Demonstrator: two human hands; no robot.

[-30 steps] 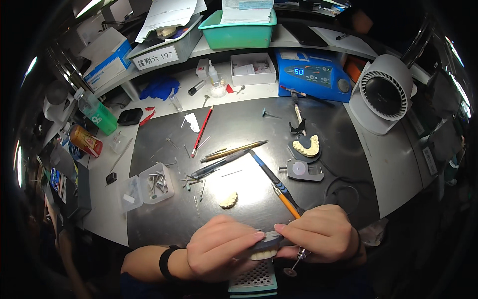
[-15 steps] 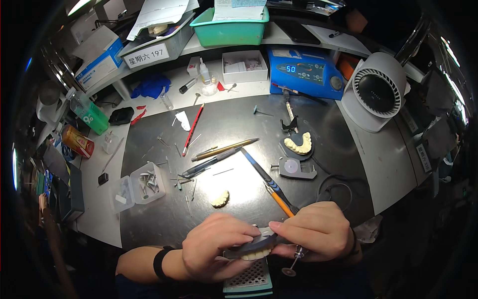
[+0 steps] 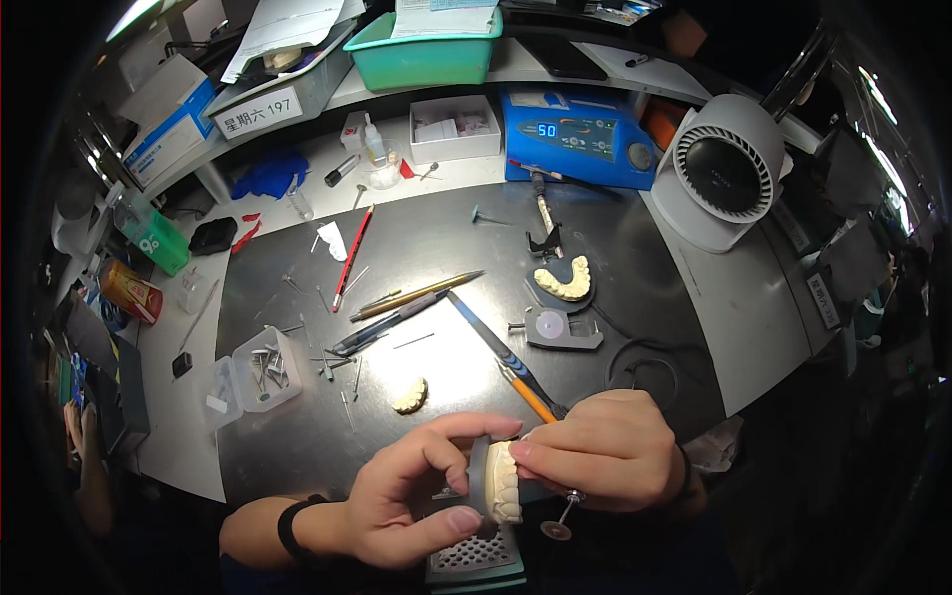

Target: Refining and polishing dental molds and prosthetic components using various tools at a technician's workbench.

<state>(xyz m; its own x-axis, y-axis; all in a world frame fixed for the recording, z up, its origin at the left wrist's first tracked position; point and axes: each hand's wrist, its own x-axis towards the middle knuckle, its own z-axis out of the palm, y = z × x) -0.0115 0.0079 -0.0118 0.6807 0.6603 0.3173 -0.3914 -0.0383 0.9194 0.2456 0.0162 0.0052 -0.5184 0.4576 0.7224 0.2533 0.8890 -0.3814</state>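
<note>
My left hand curls loosely around the grey base of a dental model, thumb below and index finger above. The model stands on edge, its row of cream teeth facing right. Fingertips of my right hand pinch the model's upper right edge. The same hand also grips a rotary handpiece, mostly hidden; its metal shank and small round disc stick out below the palm. Beneath the model is a perforated metal grate with a green edge. A small cast piece with teeth lies on the dark mat beyond my left hand.
An orange-and-blue brush, pens and a red pencil lie on the mat. A bur box stands left. Farther off are a horseshoe-shaped cast, a blue control unit and a white fan.
The dental model has turned from lying flat, teeth down, to standing on edge with teeth facing right. My left fingers have spread around its base. The whole view has shifted slightly.
</note>
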